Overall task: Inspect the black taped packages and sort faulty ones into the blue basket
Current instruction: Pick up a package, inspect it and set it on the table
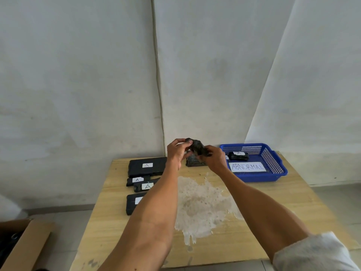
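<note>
Head view: left hand (176, 153) and right hand (214, 158) hold one crumpled black taped package (197, 146) between them, fingers curled closed on its two ends, raised above the wooden table (273, 202). Just beyond the right fingers stands the blue basket (277, 173) labelled ABNORMAL, with one package (238, 156) inside. Below and outside the left fingers lie four labelled packages (147, 167).

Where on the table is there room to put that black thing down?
Bare room: the table's near right part, below the blue basket, and the middle stained patch. Crowded: the left side, where labelled packages lie close together.
</note>
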Demonstrator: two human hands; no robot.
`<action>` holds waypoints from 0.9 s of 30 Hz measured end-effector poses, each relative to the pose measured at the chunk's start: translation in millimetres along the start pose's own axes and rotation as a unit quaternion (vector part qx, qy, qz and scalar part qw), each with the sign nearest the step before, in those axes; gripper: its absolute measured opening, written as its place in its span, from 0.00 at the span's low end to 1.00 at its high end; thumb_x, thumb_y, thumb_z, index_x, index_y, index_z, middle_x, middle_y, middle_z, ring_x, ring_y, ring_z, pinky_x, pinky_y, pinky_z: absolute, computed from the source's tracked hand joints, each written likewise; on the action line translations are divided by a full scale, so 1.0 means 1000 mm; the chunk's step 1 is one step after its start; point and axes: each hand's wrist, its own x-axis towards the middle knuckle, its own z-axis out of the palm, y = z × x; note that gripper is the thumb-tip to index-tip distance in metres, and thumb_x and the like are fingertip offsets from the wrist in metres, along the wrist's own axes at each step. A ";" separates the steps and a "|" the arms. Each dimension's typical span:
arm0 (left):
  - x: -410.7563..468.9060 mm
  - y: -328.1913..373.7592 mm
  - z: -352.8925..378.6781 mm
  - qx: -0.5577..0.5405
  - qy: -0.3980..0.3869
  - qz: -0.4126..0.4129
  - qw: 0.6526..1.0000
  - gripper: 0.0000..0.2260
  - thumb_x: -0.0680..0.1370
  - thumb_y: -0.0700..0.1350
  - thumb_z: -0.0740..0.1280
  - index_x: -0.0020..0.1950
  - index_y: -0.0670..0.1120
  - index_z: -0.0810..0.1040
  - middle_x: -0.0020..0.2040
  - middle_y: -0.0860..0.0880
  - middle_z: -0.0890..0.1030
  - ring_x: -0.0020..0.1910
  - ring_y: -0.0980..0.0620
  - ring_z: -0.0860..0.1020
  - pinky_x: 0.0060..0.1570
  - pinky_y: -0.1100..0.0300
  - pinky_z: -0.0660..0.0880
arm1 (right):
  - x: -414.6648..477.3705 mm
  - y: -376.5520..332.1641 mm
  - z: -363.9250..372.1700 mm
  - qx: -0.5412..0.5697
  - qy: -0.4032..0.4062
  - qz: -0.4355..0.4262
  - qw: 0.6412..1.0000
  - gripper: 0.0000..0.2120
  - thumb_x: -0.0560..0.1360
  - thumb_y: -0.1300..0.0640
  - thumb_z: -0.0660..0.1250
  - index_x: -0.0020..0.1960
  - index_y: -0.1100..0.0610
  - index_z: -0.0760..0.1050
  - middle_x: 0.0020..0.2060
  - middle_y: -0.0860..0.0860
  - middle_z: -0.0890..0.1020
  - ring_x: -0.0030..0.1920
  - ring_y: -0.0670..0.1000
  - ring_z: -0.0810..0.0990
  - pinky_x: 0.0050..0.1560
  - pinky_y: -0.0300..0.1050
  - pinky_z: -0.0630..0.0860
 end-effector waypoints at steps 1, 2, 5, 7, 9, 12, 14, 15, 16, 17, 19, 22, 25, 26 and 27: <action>0.000 -0.001 -0.001 -0.005 -0.002 -0.004 1.000 0.08 0.72 0.37 0.76 0.49 0.41 0.81 0.52 0.39 0.85 0.55 0.42 0.83 0.49 0.48 0.83 | 0.000 0.002 -0.003 -0.025 -0.001 -0.008 1.000 0.17 0.68 0.56 0.79 0.57 0.52 0.83 0.43 0.50 0.86 0.45 0.53 0.83 0.44 0.44 0.77; 0.000 -0.002 -0.002 -0.014 -0.007 -0.010 1.000 0.09 0.73 0.39 0.77 0.51 0.42 0.81 0.52 0.39 0.85 0.55 0.42 0.83 0.50 0.47 0.83 | 0.000 0.004 -0.005 -0.053 -0.001 -0.015 0.998 0.17 0.68 0.56 0.79 0.57 0.51 0.83 0.43 0.50 0.86 0.44 0.53 0.83 0.44 0.45 0.78; -0.004 -0.004 -0.001 0.009 -0.011 -0.015 1.000 0.23 0.67 0.48 0.82 0.58 0.45 0.78 0.53 0.41 0.84 0.53 0.44 0.83 0.46 0.49 0.84 | 0.002 0.008 -0.010 -0.126 -0.012 -0.030 0.992 0.15 0.68 0.54 0.79 0.54 0.51 0.84 0.38 0.50 0.85 0.41 0.54 0.83 0.39 0.43 0.76; -0.005 -0.007 0.004 0.024 0.014 0.004 1.000 0.23 0.66 0.45 0.83 0.56 0.44 0.78 0.51 0.39 0.84 0.52 0.43 0.84 0.43 0.52 0.84 | 0.002 0.007 -0.011 -0.145 -0.008 -0.038 0.989 0.14 0.68 0.53 0.78 0.53 0.50 0.84 0.37 0.51 0.85 0.41 0.55 0.83 0.42 0.45 0.77; -0.003 -0.010 0.007 -0.001 0.045 0.016 0.999 0.16 0.68 0.43 0.81 0.50 0.42 0.81 0.50 0.39 0.84 0.51 0.43 0.84 0.44 0.52 0.84 | 0.001 0.006 -0.012 -0.126 0.013 -0.046 0.991 0.16 0.68 0.53 0.78 0.55 0.49 0.84 0.41 0.50 0.86 0.43 0.53 0.83 0.46 0.47 0.79; 0.002 -0.013 0.008 -0.043 0.070 0.004 0.997 0.09 0.71 0.40 0.79 0.47 0.42 0.82 0.52 0.39 0.83 0.53 0.44 0.83 0.48 0.49 0.84 | 0.001 0.007 -0.018 -0.089 0.047 -0.043 0.994 0.17 0.68 0.53 0.79 0.56 0.49 0.84 0.44 0.49 0.86 0.45 0.51 0.82 0.50 0.48 0.79; 0.003 -0.015 0.008 -0.057 0.049 -0.023 0.997 0.10 0.72 0.40 0.78 0.51 0.41 0.82 0.54 0.39 0.83 0.54 0.42 0.82 0.48 0.48 0.84 | 0.002 0.010 -0.023 -0.093 0.042 -0.053 0.993 0.17 0.68 0.54 0.78 0.57 0.49 0.84 0.44 0.49 0.86 0.45 0.51 0.82 0.53 0.50 0.79; 0.002 -0.015 0.008 -0.053 0.038 -0.035 0.997 0.12 0.72 0.42 0.78 0.53 0.41 0.82 0.53 0.39 0.82 0.54 0.41 0.82 0.46 0.49 0.84 | 0.003 0.011 -0.025 -0.098 0.036 -0.060 0.993 0.16 0.69 0.54 0.78 0.57 0.49 0.84 0.44 0.49 0.87 0.46 0.51 0.82 0.55 0.53 0.79; 0.002 -0.016 0.009 -0.039 0.027 -0.045 0.998 0.16 0.71 0.44 0.79 0.55 0.41 0.81 0.53 0.39 0.82 0.53 0.41 0.82 0.44 0.50 0.84 | 0.002 0.011 -0.027 -0.105 0.031 -0.069 0.992 0.16 0.69 0.55 0.78 0.57 0.49 0.84 0.45 0.49 0.87 0.47 0.52 0.82 0.56 0.56 0.78; 0.002 -0.017 0.011 -0.017 0.024 -0.053 0.998 0.19 0.70 0.45 0.80 0.56 0.41 0.80 0.53 0.39 0.83 0.53 0.41 0.83 0.43 0.51 0.84 | 0.002 0.011 -0.028 -0.111 0.030 -0.079 0.990 0.16 0.69 0.55 0.77 0.57 0.49 0.84 0.46 0.49 0.87 0.48 0.53 0.82 0.57 0.58 0.77; 0.002 -0.021 0.013 0.005 0.033 -0.052 0.998 0.19 0.68 0.43 0.81 0.54 0.40 0.80 0.54 0.38 0.83 0.52 0.41 0.83 0.44 0.51 0.84 | 0.001 0.010 -0.030 -0.115 0.034 -0.097 0.988 0.16 0.70 0.55 0.77 0.57 0.48 0.84 0.49 0.49 0.87 0.51 0.54 0.82 0.59 0.60 0.75; 0.004 -0.025 0.013 -0.054 0.040 -0.060 0.996 0.16 0.71 0.39 0.78 0.56 0.36 0.80 0.54 0.37 0.83 0.53 0.39 0.83 0.46 0.49 0.84 | 0.001 0.009 -0.030 -0.083 0.078 -0.099 0.989 0.21 0.68 0.53 0.79 0.60 0.49 0.82 0.54 0.49 0.84 0.56 0.54 0.79 0.61 0.59 0.74; 0.005 -0.024 0.011 -0.079 0.047 -0.080 0.993 0.11 0.75 0.38 0.75 0.54 0.36 0.79 0.54 0.37 0.83 0.54 0.38 0.83 0.46 0.49 0.84 | -0.001 0.010 -0.033 -0.010 0.101 -0.066 0.993 0.31 0.67 0.50 0.81 0.67 0.52 0.76 0.60 0.50 0.78 0.59 0.50 0.76 0.63 0.49 0.74; 0.006 -0.023 0.011 -0.078 0.053 -0.080 0.992 0.09 0.75 0.38 0.74 0.52 0.36 0.79 0.54 0.37 0.83 0.54 0.38 0.83 0.45 0.49 0.84 | -0.001 0.009 -0.034 0.017 0.094 -0.047 0.994 0.33 0.66 0.49 0.82 0.68 0.52 0.75 0.59 0.50 0.77 0.59 0.50 0.75 0.62 0.46 0.74; 0.007 -0.023 0.011 -0.069 0.061 -0.079 0.993 0.07 0.76 0.38 0.73 0.52 0.37 0.79 0.54 0.38 0.82 0.55 0.38 0.82 0.46 0.50 0.84 | -0.001 0.010 -0.033 0.040 0.088 -0.029 0.995 0.33 0.66 0.49 0.82 0.68 0.52 0.75 0.58 0.50 0.78 0.58 0.50 0.77 0.60 0.45 0.74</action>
